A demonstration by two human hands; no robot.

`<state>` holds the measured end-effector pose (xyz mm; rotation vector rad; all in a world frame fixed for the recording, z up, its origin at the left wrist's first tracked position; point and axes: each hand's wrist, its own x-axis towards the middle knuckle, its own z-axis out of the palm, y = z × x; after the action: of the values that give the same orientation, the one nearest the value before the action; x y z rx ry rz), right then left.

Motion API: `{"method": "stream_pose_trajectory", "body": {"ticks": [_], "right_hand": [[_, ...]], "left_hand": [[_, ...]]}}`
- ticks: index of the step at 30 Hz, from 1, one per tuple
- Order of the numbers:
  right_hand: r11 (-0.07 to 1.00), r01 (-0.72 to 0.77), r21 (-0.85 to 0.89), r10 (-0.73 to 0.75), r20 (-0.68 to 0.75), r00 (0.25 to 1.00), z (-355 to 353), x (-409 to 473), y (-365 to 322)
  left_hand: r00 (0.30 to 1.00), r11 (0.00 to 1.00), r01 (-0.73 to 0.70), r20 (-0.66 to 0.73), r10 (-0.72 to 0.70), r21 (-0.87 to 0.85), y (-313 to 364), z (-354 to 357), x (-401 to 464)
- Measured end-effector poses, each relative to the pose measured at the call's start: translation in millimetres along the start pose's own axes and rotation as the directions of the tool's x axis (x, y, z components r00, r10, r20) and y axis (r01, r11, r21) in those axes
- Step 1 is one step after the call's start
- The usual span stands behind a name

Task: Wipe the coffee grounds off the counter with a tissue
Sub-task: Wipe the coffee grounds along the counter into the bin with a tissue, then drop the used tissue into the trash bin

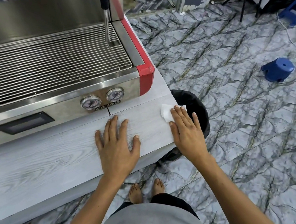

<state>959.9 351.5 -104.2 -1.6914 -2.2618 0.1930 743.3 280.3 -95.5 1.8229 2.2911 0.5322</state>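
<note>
A white tissue lies flat at the right end of the pale wood-grain counter, close to its edge. My right hand presses flat on the tissue, fingers spread, covering its right part. My left hand rests palm-down on the bare counter to the left, fingers apart, holding nothing. No coffee grounds are clearly visible on the surface; a tiny dark speck sits near the left hand's little finger.
A steel espresso machine with red corner trim, drip grate and two gauges fills the counter's back. A black-lined bin stands on the floor just beyond the counter's right end. Blue stools sit on the marble-pattern floor.
</note>
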Motion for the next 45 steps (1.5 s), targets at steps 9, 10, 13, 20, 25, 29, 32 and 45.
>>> {"method": "stream_pose_trajectory", "body": {"ticks": [9, 10, 13, 20, 25, 29, 32, 45], "right_hand": [[0.934, -0.166, 0.316, 0.171, 0.011, 0.985, -25.8, 3.2, 41.9], [0.93, -0.176, 0.322, 0.184, 0.006, 0.983, -28.7, 3.5, 45.7], [0.933, -0.193, 0.304, 0.202, 0.003, 0.979, -34.5, 4.9, 56.1], [0.968, -0.156, 0.195, 0.164, -0.023, 0.986, -41.4, 6.5, 77.8], [0.985, -0.113, 0.127, 0.118, -0.03, 0.993, -31.9, 12.7, 108.9], [0.992, -0.069, 0.105, 0.074, -0.047, 0.996, -23.0, 22.5, 139.9], [0.995, -0.041, 0.096, 0.045, -0.036, 0.998, -18.0, 32.4, 169.0], [0.984, 0.171, 0.047, -0.174, 0.069, 0.982, 20.0, 72.1, 311.9]], "left_hand": [[1.0, 1.0, 0.001, 0.002, -0.001, -0.019, 0.9, -0.4, 0.1], [1.0, 1.0, 0.001, 0.002, -0.001, -0.023, 0.7, -0.4, 0.0], [1.0, 0.999, 0.005, 0.005, -0.004, -0.033, 0.6, -0.3, -0.3], [0.995, 0.992, 0.007, 0.1, 0.006, -0.123, 18.7, 1.7, 10.8], [0.975, 0.975, -0.109, 0.17, 0.142, -0.192, 79.5, 22.5, 30.7], [0.942, 0.959, -0.208, 0.224, 0.249, -0.192, 138.7, 43.7, 53.7], [0.918, 0.96, -0.235, 0.29, 0.27, -0.152, 186.3, 67.5, 73.1], [0.92, 0.976, 0.099, 0.392, -0.016, -0.192, 286.7, 198.0, 119.1]]}}
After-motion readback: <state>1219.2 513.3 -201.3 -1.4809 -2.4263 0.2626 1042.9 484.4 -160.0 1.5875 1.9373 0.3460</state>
